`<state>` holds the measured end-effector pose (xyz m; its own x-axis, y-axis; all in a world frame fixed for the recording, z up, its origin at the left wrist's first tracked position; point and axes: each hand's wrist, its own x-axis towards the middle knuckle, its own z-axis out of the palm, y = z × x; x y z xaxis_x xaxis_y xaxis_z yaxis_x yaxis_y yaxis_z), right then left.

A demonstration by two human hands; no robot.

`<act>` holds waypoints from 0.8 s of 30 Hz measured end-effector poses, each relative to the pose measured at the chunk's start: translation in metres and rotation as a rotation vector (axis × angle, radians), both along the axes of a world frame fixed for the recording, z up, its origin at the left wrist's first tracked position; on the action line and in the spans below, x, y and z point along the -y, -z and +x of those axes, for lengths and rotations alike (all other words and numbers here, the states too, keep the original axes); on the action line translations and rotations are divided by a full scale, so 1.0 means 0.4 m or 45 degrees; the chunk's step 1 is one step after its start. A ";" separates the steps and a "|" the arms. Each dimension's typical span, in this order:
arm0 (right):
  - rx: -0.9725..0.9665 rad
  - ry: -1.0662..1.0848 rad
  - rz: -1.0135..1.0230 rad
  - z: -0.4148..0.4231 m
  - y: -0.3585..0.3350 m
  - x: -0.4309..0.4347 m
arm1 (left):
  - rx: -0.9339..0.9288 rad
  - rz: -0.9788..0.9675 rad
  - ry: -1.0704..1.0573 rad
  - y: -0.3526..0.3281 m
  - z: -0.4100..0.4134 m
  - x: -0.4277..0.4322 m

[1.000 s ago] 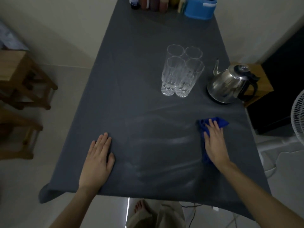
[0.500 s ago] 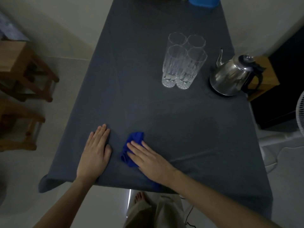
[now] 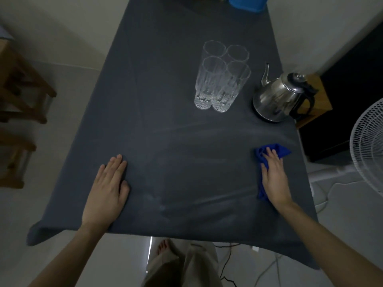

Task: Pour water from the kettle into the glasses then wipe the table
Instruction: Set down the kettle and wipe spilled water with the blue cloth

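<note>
Several tall clear glasses [image 3: 222,79] stand bunched together on the dark grey tablecloth [image 3: 161,83], right of the table's middle. A steel kettle [image 3: 279,96] with a black handle sits to their right, near the table's right edge. My right hand [image 3: 274,177] lies flat, pressing a blue cloth [image 3: 279,151] onto the table at the near right; the cloth pokes out past my fingertips and along the left of my palm. My left hand [image 3: 107,189] rests flat on the cloth-covered table at the near left, holding nothing. Faint wet streaks show between my hands.
A blue container [image 3: 248,3] stands at the table's far end. Wooden stools [image 3: 22,96] are on the floor to the left. At the right are a white fan [image 3: 369,150], a dark cabinet [image 3: 352,96] and a wooden stand [image 3: 317,100]. Cables lie on the floor below.
My right hand swept the blue cloth from the near right across to beside my left hand, then back to the near right. My left hand stayed put.
</note>
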<state>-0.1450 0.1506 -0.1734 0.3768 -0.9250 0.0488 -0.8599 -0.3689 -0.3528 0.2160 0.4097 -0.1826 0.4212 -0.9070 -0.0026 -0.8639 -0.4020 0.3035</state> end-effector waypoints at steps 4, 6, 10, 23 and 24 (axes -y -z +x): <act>0.028 -0.071 0.024 0.145 0.029 -0.058 | 0.000 0.010 0.003 0.001 -0.001 -0.001; 0.031 -0.226 0.005 0.255 0.034 -0.136 | 0.007 0.018 0.005 0.002 0.000 -0.002; 0.012 -0.802 -0.073 0.447 0.036 -0.368 | 0.000 0.033 0.003 0.001 0.000 -0.003; -0.340 -1.038 -0.207 0.172 0.006 -0.097 | -0.050 -0.054 -0.001 0.000 0.000 -0.007; -0.373 -0.954 -0.189 0.144 -0.005 -0.052 | -0.049 -0.056 -0.002 0.001 0.000 -0.007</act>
<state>-0.0875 0.1713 -0.1715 0.9089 -0.4145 -0.0450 -0.4165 -0.9075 -0.0542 0.2160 0.4124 -0.1832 0.4233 -0.9057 0.0210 -0.8504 -0.3893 0.3539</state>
